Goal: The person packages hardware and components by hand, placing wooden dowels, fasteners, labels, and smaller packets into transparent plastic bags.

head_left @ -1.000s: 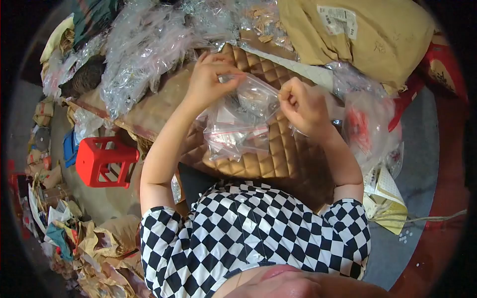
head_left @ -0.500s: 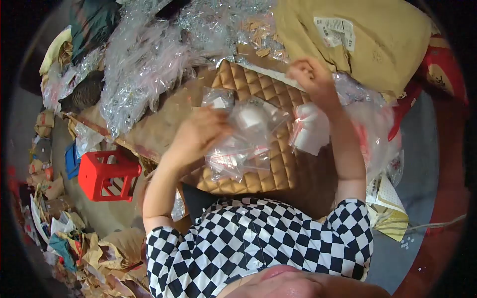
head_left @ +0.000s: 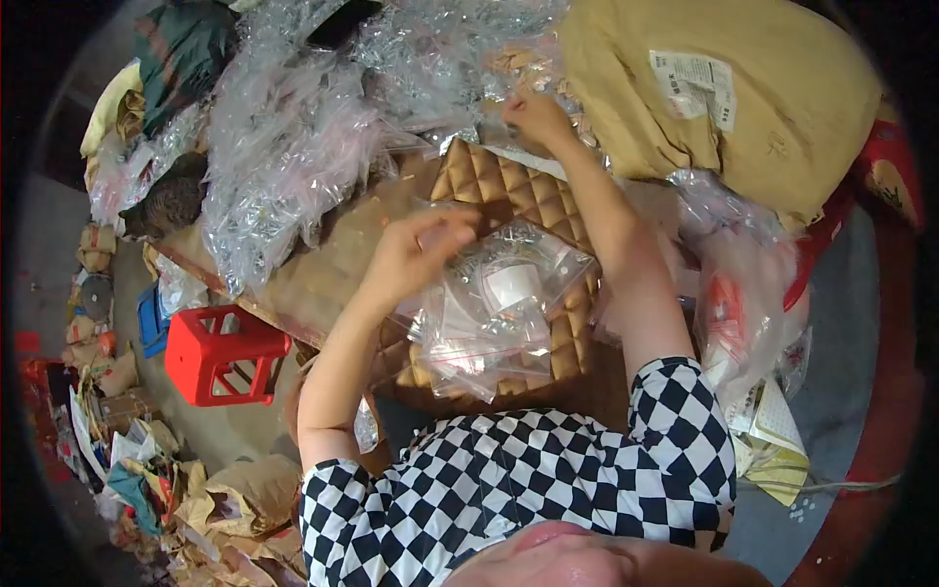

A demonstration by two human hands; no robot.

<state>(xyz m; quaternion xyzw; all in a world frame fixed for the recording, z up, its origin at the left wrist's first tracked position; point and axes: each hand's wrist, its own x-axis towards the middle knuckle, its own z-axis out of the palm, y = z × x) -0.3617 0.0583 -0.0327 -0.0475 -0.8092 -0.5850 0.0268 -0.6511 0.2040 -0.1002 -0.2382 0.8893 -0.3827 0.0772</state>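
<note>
My left hand (head_left: 423, 252) hovers over the left side of a gold-brown quilted mat (head_left: 533, 205). Its fingers look apart, slightly smeared by motion, and I see nothing in them. Just right of it lies a heap of clear zip bags (head_left: 484, 338) with pink seal strips; a white label (head_left: 512, 287) shows on the upper one. My right hand (head_left: 540, 119) reaches past the mat's far edge, beside small brown pieces (head_left: 528, 67). Its fingers are bent together at the tips, and whatever they pinch is too small to make out.
A big pile of clear bags (head_left: 293, 147) covers the far left. At the far right bulges a tan sack (head_left: 724, 78) with a printed label. A red stool (head_left: 223, 357) stands left, near crumpled brown paper (head_left: 245, 494). More plastic bags (head_left: 748, 284) lie right.
My right hand has moved left and farther away, toward the small brown pieces. My left hand has shifted slightly right, its fingers more spread. The view has tilted a little.
</note>
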